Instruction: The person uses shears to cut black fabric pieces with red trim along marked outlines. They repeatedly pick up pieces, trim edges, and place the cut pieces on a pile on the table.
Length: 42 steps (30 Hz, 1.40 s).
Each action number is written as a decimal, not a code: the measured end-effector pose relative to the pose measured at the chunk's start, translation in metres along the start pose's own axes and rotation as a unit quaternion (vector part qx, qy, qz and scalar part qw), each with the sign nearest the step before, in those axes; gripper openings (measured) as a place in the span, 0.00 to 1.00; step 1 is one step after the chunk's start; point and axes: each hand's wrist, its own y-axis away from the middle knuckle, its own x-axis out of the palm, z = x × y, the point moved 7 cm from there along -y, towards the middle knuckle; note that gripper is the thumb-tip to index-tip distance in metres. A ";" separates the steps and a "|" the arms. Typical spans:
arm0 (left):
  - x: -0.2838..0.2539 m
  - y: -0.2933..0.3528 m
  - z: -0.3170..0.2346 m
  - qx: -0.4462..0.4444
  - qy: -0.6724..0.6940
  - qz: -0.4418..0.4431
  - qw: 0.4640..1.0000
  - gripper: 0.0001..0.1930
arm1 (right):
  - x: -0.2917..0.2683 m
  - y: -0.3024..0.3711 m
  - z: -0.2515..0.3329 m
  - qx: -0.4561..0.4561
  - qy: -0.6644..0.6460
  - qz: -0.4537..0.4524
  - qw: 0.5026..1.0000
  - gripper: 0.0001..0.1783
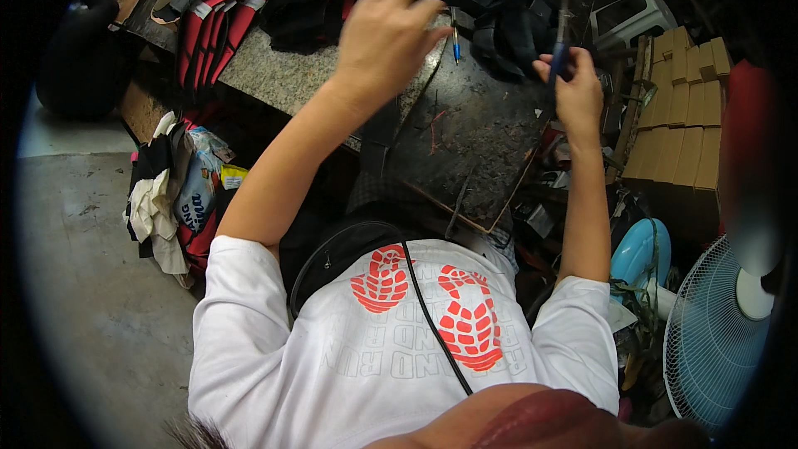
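Observation:
My left hand (386, 33) is raised over the stone slab and the pile of black pieces. Its thumb stands apart and its fingers bend loosely downward; nothing shows in it. At the right, my right hand (575, 91) is closed on a blue-handled tool (559, 62) whose long thin metal part points away from me. That part is blurred, so its exact kind is unclear. Between the hands, a blue pen (455, 46) lies near the black pieces (507, 25). Below them is a dark, worn work board (465, 125).
Red-and-black cut pieces (218, 41) hang off the left side of the speckled stone slab (287, 75). Small brown boxes (677, 116) are stacked at the right, near a white stool (636, 17). A fan (719, 341) stands at lower right. Bags and cloths (187, 187) sit at left.

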 end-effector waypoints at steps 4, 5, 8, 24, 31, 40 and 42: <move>0.031 -0.015 -0.044 0.007 0.228 0.090 0.970 0.10 | 0.013 0.002 0.004 0.023 -0.008 0.019 1.000 0.27; 0.035 -0.018 -0.047 0.002 0.229 0.084 0.970 0.10 | 0.012 0.005 0.009 0.017 -0.083 0.011 0.996 0.26; 0.057 -0.024 -0.040 -0.095 0.340 0.113 0.929 0.11 | 0.002 0.019 0.025 0.020 -0.241 0.017 0.970 0.21; 0.073 0.017 0.001 -0.334 0.515 0.275 0.740 0.20 | 0.001 0.075 0.041 0.090 -0.385 0.227 0.890 0.16; 0.040 0.027 0.010 -0.343 0.384 0.159 0.842 0.21 | 0.005 0.102 0.028 0.128 -0.386 0.354 0.843 0.31; 0.033 0.011 -0.065 0.245 -0.106 0.134 0.954 0.15 | 0.004 0.103 0.007 0.179 -0.442 0.286 0.831 0.31; 0.056 0.012 -0.051 0.187 -0.151 0.294 0.925 0.16 | -0.001 0.102 0.010 0.163 -0.462 0.271 0.829 0.31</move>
